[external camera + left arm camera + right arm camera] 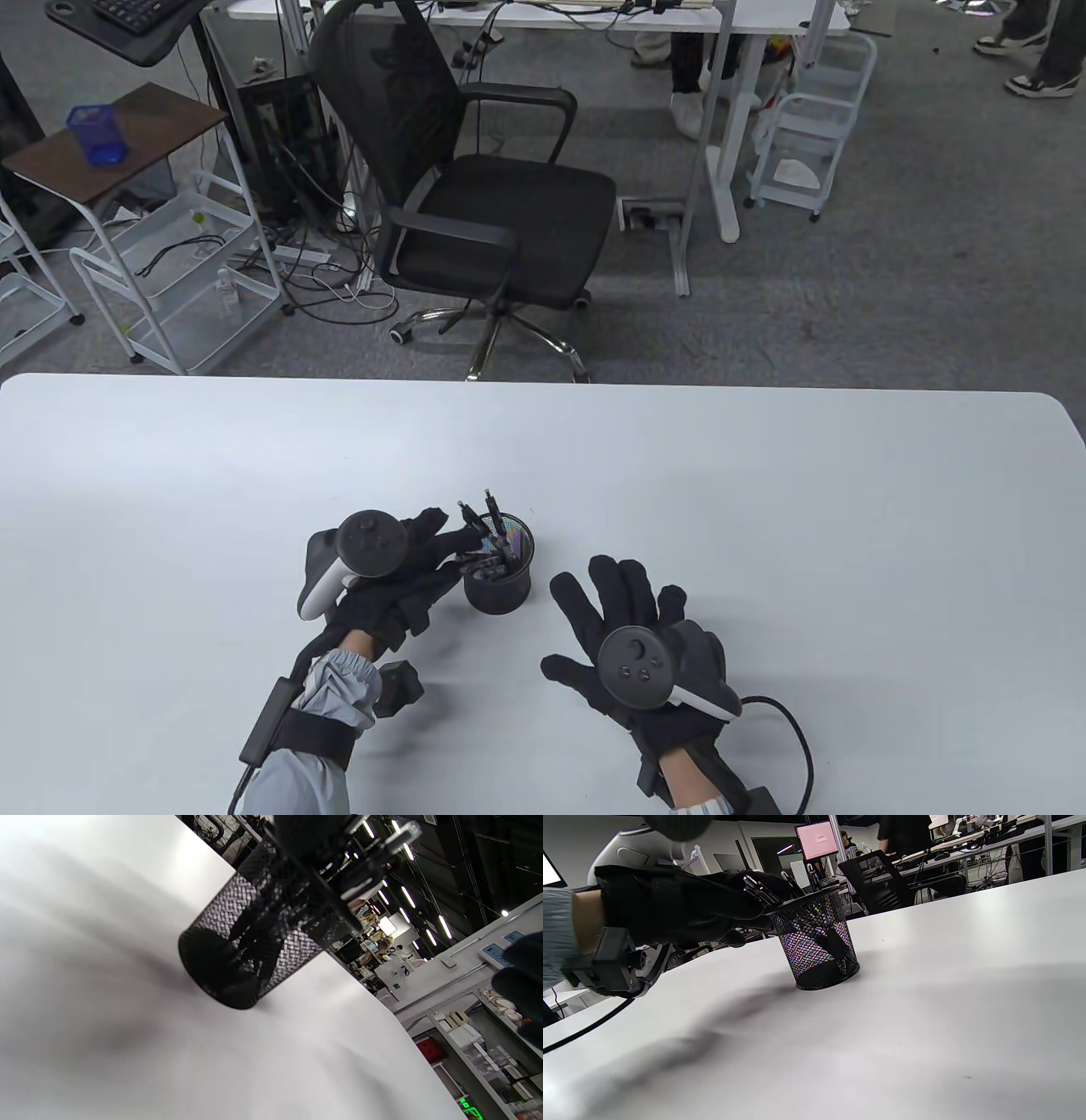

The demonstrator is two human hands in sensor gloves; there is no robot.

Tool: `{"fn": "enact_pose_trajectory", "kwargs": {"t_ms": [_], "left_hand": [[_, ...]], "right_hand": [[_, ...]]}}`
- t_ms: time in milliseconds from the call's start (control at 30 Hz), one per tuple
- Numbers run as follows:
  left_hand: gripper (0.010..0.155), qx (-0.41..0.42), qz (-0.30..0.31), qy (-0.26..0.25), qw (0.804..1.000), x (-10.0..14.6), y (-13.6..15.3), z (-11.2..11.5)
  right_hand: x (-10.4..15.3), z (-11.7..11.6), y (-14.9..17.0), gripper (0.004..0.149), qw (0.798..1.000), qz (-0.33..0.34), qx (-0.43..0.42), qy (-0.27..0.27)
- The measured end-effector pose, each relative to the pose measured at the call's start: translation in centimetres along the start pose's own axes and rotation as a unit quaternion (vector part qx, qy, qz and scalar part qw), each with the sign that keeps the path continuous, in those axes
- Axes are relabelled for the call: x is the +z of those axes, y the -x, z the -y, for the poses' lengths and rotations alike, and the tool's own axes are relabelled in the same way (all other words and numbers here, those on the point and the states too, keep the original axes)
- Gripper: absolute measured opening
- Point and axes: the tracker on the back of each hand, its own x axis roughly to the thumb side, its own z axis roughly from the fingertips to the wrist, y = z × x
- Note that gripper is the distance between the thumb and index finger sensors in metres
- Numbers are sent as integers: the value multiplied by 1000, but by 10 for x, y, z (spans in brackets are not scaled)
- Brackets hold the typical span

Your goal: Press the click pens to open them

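Note:
A black mesh pen cup (499, 577) stands on the white table (764, 509) and holds several click pens (489, 519). My left hand (443, 543) reaches to the cup's left rim, and its fingertips pinch one click pen (756, 888) that leans out of the cup. The cup also shows in the left wrist view (254, 942) and in the right wrist view (818, 946). My right hand (611, 594) is open to the right of the cup, fingers spread, apart from it and holding nothing.
A black office chair (484, 195) stands beyond the table's far edge. White wire carts (170, 289) and desks are on the floor behind. The table's far edge runs across the middle of the table view.

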Motion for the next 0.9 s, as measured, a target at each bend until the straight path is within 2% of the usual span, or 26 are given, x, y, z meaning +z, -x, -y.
{"fn": "enact_pose_trajectory", "kwargs": {"t_ms": [233, 533, 700, 900], "left_hand": [[43, -4, 5, -19, 1000, 0, 0, 1], [42, 32, 38, -38, 998, 9, -8, -7], [42, 69, 71, -50, 994, 24, -19, -20], [43, 119, 133, -66, 982, 55, -37, -39]], "right_hand": [[0, 0, 0, 78, 1000, 0, -1, 0], [0, 1, 1, 78, 1000, 2, -4, 5], [0, 2, 1, 78, 1000, 4, -6, 8], [0, 1, 0, 78, 1000, 5, -3, 7]]}}
